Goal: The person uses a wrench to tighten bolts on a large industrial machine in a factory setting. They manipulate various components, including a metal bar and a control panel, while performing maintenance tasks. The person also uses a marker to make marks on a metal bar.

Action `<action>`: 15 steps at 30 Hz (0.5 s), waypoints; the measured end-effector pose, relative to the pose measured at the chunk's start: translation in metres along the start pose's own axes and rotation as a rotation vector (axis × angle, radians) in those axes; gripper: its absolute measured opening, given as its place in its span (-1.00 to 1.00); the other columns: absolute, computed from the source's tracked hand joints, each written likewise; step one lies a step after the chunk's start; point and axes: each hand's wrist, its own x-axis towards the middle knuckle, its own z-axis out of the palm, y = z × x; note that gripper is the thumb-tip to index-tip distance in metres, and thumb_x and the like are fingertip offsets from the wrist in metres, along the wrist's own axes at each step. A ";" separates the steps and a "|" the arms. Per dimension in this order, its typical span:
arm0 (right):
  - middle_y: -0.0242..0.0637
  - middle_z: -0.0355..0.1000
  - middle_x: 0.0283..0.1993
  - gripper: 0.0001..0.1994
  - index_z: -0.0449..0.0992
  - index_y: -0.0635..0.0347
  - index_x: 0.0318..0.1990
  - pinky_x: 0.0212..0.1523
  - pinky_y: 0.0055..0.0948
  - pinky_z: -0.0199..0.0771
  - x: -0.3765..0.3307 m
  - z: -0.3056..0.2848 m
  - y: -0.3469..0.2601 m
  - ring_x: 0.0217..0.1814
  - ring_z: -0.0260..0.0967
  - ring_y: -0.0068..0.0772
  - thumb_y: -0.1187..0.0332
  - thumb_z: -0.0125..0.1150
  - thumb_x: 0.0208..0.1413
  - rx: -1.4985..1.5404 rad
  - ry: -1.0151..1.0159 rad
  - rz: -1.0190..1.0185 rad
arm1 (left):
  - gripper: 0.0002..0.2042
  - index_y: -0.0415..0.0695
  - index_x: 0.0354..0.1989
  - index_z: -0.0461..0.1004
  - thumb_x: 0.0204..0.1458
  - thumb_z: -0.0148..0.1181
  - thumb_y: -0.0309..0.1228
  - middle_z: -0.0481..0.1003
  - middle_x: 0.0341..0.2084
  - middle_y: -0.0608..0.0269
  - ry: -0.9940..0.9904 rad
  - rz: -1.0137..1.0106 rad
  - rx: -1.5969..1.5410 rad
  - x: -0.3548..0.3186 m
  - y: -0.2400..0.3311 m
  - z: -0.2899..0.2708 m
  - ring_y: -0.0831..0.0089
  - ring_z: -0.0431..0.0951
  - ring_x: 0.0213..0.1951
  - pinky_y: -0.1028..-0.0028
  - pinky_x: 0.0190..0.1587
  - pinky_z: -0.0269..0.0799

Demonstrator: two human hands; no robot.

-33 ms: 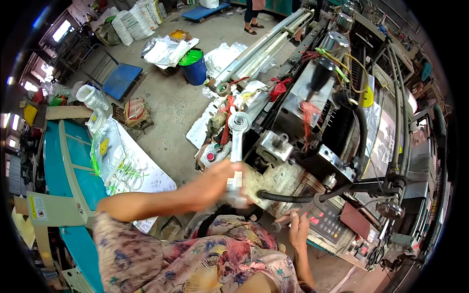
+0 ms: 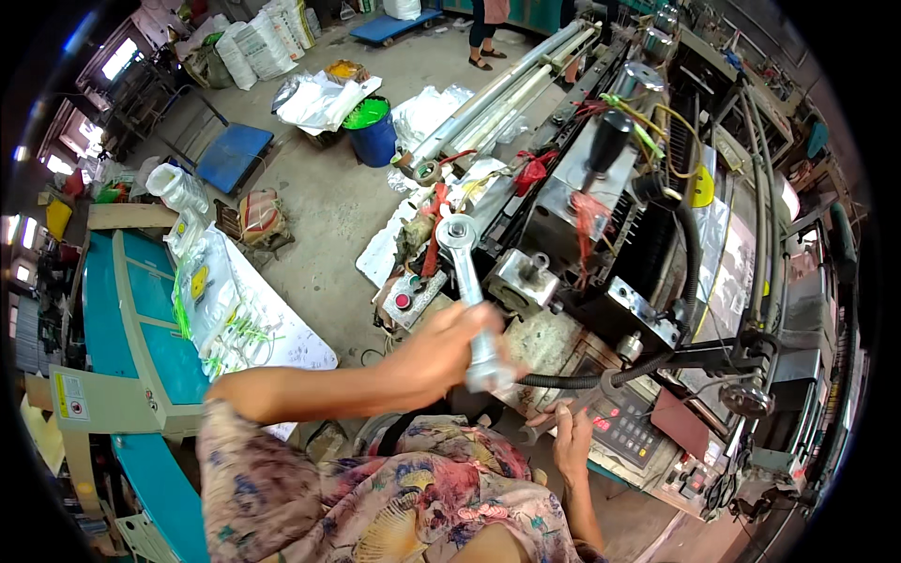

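Your head-worn fisheye looks down, close above your left hand (image 2: 434, 355) and right hand (image 2: 570, 439), taking in the concrete floor (image 2: 321, 223) beyond.

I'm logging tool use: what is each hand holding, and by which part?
The left hand holds a shiny wrench by its shank, between the ends; the right hand holds a second wrench near its open end.

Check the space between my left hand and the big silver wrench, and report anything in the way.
Nothing visible is in the way: the left hand is closed around the shaft of the silver wrench. The metal block sits to the right of the shaft in the picture, not between hand and wrench.
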 end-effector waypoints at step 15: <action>-0.45 0.33 -0.71 -0.73 0.50 0.27 -0.07 -0.64 -0.59 0.17 -0.003 -0.032 -0.081 -0.72 0.21 -0.68 0.32 -0.12 0.34 -0.176 0.311 -0.132 | -0.62 -0.16 0.26 0.31 0.30 -0.07 -0.36 0.27 -0.70 0.46 0.103 0.493 0.839 0.019 0.122 -0.039 0.73 0.25 -0.72 0.65 -0.69 0.19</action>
